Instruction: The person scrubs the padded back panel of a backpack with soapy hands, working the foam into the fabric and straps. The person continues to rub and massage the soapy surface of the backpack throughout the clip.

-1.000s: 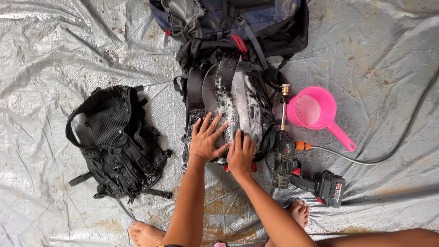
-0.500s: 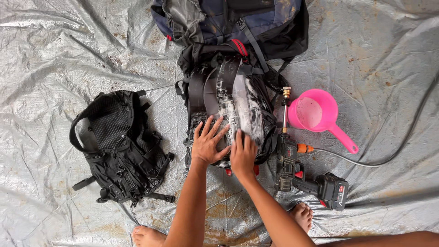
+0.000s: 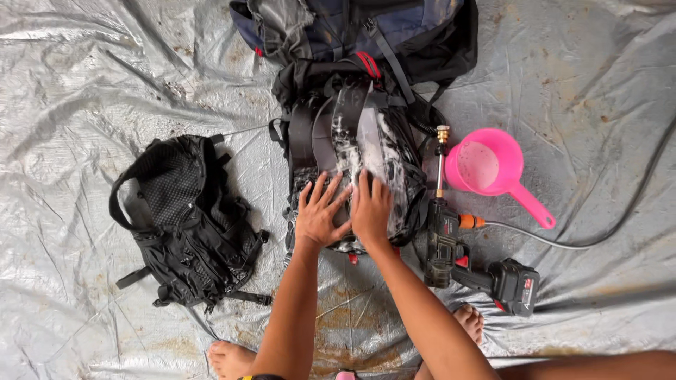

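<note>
Both hands (image 3: 345,214) flat atop soapy black backpack (image 3: 352,141), side by side

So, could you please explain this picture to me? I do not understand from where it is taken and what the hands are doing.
There is no machine here. A person wears a camera on the head, so the one picture looks down at that person's own arms and bare feet.

The left hand and the right hand lie flat, fingers spread, on a soapy backpack. They press on it; they grip nothing.

Everything lies on a grey tarp. To the left is a black mesh pack. Above is a blue bag. To the right are a pink scoop and a spray gun with a hose joined to it.
</note>
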